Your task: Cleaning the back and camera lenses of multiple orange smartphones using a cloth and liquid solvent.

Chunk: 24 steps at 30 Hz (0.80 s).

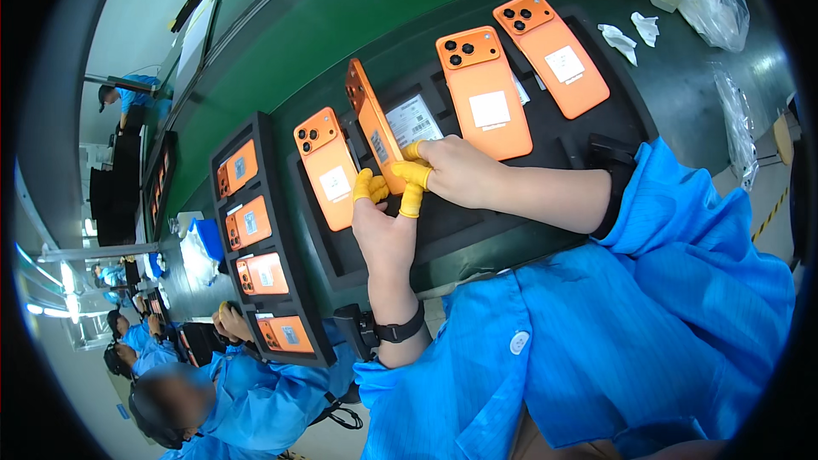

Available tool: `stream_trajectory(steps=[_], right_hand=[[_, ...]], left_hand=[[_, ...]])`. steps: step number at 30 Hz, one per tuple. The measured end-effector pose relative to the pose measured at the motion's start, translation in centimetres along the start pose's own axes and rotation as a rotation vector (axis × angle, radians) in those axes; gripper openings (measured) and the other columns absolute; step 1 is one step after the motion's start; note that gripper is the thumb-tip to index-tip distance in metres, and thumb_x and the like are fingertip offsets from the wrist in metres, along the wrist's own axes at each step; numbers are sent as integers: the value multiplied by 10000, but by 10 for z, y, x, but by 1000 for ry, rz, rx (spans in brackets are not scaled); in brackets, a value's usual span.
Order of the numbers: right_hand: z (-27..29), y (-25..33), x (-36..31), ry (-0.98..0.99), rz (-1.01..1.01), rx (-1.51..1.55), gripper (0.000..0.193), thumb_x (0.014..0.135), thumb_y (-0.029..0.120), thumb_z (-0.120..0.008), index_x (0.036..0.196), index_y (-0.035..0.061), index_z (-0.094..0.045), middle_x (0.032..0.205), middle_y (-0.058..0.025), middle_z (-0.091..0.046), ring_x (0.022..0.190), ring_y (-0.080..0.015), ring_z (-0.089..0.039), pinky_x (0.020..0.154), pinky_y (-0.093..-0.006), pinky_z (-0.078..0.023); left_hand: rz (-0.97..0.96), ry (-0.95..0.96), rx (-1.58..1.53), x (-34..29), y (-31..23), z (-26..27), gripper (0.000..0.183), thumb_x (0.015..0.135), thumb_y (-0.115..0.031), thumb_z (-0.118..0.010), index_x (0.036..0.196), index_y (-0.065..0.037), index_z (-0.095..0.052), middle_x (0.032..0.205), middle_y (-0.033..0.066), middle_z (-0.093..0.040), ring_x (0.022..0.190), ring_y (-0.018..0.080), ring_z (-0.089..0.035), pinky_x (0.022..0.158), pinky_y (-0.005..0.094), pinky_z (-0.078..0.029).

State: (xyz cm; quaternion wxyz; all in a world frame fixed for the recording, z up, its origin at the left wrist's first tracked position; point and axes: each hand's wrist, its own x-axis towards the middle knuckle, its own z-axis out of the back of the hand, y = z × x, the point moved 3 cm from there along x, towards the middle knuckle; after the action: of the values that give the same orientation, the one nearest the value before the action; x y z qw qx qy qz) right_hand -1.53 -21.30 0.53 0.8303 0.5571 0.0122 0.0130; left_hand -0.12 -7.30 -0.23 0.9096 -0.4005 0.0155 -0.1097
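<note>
Dark green counter in a workshop, more blue-clad people off to the left. Grip: both hands closed to a narrow pinch on the lower end of an orange phone, yellow cots on the working fingers. Right hand has thumb and a finger at the phone's lower right edge; left hand has fingers on its left, thumb by the bottom. Exact left contact partly hidden. Pose: left forearm comes up from below, dark wristband on; right forearm reaches in from the right, nearly level, slightly bent wrist. Hands almost touching. Phone sits above the black foam tray, tipped up steeply on its long edge, so it shows narrow. Camera end points away from the person, a bit left; long axis runs from the hands up-left. Labelled back faces left. Neighbours: left phone just beside it, middle phone and far-right phone to the right, all camera end away. Second tray on the left carries four more.
</note>
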Motion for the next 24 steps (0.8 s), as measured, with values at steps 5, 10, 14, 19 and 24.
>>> stream_trajectory(steps=[5, 10, 14, 19, 24], right_hand=[[-2, -15, 7, 2, -126, -2, 287, 839, 176, -464, 951, -87, -466, 861, -217, -565, 775, -290, -586, 658, -342, -464], [-5, -26, 9, 101, -319, 84, 276, 863, 192, -433, 986, -53, -464, 853, -131, -555, 728, -179, -570, 611, -267, -468], [3, -24, 7, 53, -417, 327, 245, 886, 193, -388, 1005, -3, -475, 872, -84, -547, 731, -145, -556, 607, -235, -461], [4, -13, 6, 99, -502, 673, 234, 893, 188, -371, 1020, 23, -477, 897, -81, -547, 752, -148, -555, 624, -242, -454], [7, -25, 8, 205, -410, 1054, 240, 900, 182, -349, 1039, 27, -467, 947, -96, -543, 790, -188, -551, 671, -272, -448]], left_hand=[[-112, 16, 40, -4, 0, 12, 538, 687, -193, -694, 1124, 7, -452, 1002, 114, -547, 910, 178, -526, 757, 282, -419], [-120, -408, 520, 2, 10, 44, 516, 709, -268, -660, 1063, 61, -480, 985, 189, -499, 979, 277, -469, 787, 357, -410], [-58, -271, 727, 9, 12, 37, 654, 657, -386, -675, 1046, 100, -473, 980, 221, -480, 949, 330, -440, 800, 384, -401], [6, -364, 655, 6, 20, 42, 688, 612, -393, -702, 1030, 106, -481, 952, 207, -485, 907, 324, -448, 785, 373, -408], [23, -327, 615, 8, 18, 41, 757, 568, -378, -726, 1077, 107, -446, 957, 192, -491, 932, 311, -438, 793, 355, -401]])
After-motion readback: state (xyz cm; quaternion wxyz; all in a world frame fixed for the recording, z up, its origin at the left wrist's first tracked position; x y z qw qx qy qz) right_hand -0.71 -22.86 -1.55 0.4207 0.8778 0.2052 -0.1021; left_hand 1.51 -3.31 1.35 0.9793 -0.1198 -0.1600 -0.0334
